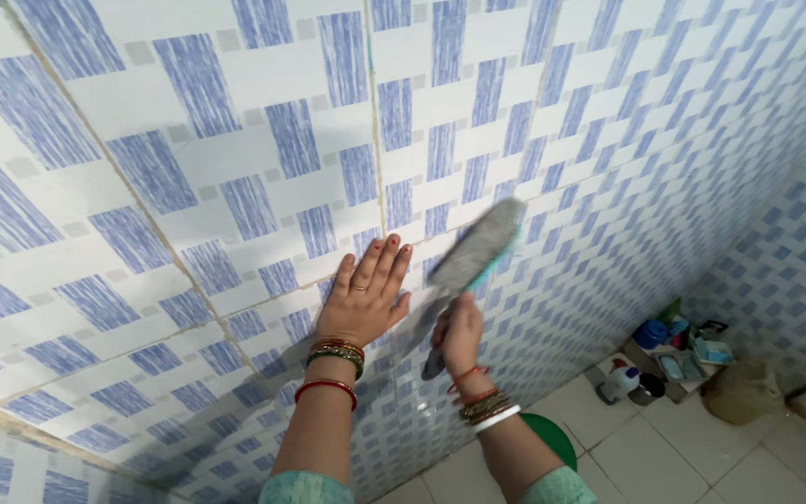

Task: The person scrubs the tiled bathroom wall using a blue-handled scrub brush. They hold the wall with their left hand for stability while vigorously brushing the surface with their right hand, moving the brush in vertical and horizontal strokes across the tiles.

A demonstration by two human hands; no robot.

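A scrub brush (474, 250) is held against the blue-and-white tiled wall (235, 140), long axis slanting up-right from the right hand (459, 334), which is clenched round its handle. The left hand (368, 297) is pressed flat, fingers spread, just left of the brush. Containers (664, 359), probably toiletries, are stacked in the floor corner.

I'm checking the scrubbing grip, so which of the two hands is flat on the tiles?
The left hand: its palm lies open against the wall, while the right hand grips the brush.
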